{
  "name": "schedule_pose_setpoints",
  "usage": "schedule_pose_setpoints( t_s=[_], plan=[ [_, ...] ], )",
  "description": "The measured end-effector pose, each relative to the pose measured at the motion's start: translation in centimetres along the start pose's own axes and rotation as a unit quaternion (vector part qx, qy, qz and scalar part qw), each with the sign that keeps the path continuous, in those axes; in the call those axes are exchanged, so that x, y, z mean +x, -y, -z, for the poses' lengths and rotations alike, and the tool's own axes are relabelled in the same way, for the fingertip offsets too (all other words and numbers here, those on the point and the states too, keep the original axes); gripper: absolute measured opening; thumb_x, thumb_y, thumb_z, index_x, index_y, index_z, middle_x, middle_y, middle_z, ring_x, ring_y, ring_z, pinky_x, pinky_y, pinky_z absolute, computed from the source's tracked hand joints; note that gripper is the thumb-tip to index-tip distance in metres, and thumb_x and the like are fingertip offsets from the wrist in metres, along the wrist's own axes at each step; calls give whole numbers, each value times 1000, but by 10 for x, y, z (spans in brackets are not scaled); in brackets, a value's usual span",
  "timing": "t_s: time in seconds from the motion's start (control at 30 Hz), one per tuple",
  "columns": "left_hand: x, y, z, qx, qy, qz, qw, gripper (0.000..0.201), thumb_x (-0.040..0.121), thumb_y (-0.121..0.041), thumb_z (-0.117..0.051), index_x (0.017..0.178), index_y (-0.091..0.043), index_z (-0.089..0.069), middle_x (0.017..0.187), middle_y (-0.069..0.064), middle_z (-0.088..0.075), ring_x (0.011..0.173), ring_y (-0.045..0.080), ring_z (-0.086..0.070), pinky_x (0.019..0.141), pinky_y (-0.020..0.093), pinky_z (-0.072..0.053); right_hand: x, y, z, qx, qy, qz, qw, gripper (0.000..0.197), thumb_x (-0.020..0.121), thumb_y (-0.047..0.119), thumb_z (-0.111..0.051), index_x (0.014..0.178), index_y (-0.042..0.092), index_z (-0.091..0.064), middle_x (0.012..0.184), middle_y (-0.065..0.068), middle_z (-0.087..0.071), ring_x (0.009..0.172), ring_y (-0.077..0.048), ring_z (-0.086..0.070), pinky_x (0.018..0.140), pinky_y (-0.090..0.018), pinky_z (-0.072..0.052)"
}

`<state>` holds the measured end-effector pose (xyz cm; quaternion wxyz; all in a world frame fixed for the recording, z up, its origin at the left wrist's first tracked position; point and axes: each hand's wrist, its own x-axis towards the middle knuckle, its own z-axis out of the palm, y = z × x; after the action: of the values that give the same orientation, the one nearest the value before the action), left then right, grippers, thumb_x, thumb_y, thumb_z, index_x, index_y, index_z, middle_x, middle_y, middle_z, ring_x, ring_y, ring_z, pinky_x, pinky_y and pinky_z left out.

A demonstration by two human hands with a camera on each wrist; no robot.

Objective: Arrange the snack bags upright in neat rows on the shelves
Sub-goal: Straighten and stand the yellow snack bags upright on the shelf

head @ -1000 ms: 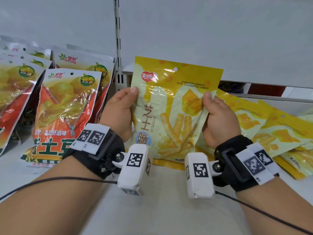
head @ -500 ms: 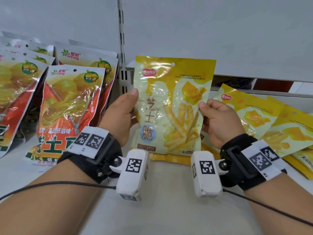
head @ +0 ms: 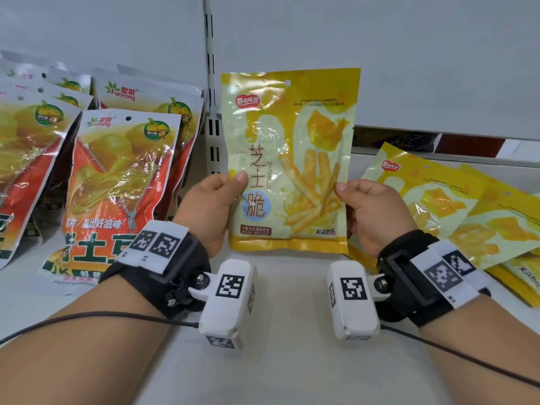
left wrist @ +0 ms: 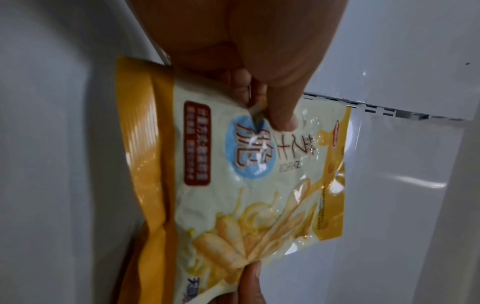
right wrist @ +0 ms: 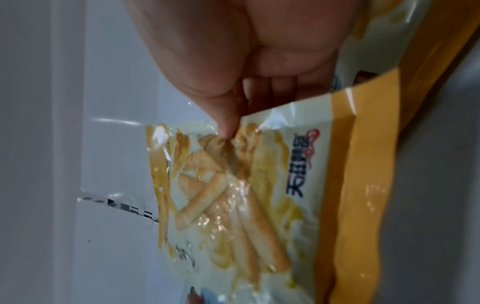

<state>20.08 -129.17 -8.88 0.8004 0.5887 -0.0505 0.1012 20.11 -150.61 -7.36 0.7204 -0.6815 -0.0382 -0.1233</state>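
Both forearms reach forward side by side, the left hand (head: 209, 204) and right hand (head: 372, 210) each pinching with thumb in front, fingers curled behind

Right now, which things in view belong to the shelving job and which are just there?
Job:
- yellow cheese-stick bag, pinched upright by left hand and right hand
- yellow bags lying flat
- orange Fanrong bags, leaning in rows
- shelf

Just there:
- slotted upright
- wrist cameras

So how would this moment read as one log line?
left hand: holds yellow bag | right hand: holds same bag | bag: upright
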Motion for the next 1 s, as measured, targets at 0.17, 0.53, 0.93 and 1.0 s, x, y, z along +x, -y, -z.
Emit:
schedule_pose_setpoints(
  t_s=[0.17, 0.53, 0.93, 1.0],
  plan=[
    [-3, 1, -3, 44, 54, 19, 997, 23, 97, -27, -48, 94, -13, -66, 91, 7, -75, 81, 26, -69, 71, 34, -56, 5, 4, 6, -9, -39, 11, 999, 18, 91, 14, -59, 73, 12, -64, 79, -9, -68, 74, -25, -64, 78, -40, -54],
    [-7, -3, -17, -34, -29, -13, 999, 22, 99, -13, -45, 78, -11, -52, 65, 3, -71, 56, 16, -68, 48, 31, -57, 4, 16, 14, -16, 2, 23, 1000, 20, 90, 16, -60, 71, 12, -64, 57, 2, -68, 56, -18, -60, 63, -30, -49],
    [-2, -2, -9, 46, -117, -36, 991, 19, 98, -22, -50, 82, -17, -57, 67, -2, -72, 57, 14, -68, 55, 33, -58, -9, 4, 2, -20, 218, -73, 973, 33, 63, 21, -70, 94, 13, -64, 76, 0, -72, 61, -15, -68, 51, -22, -53],
    [-1, -2, -9, 42, -125, -38, 991, 19, 98, -22, -50, 81, -17, -58, 66, -2, -72, 59, 16, -68, 56, 34, -58, -9, 5, 2, -10, 218, -66, 974, 29, 64, 15, -70, 93, 12, -64, 72, 1, -71, 57, -12, -66, 50, -21, -52]
  ],
)
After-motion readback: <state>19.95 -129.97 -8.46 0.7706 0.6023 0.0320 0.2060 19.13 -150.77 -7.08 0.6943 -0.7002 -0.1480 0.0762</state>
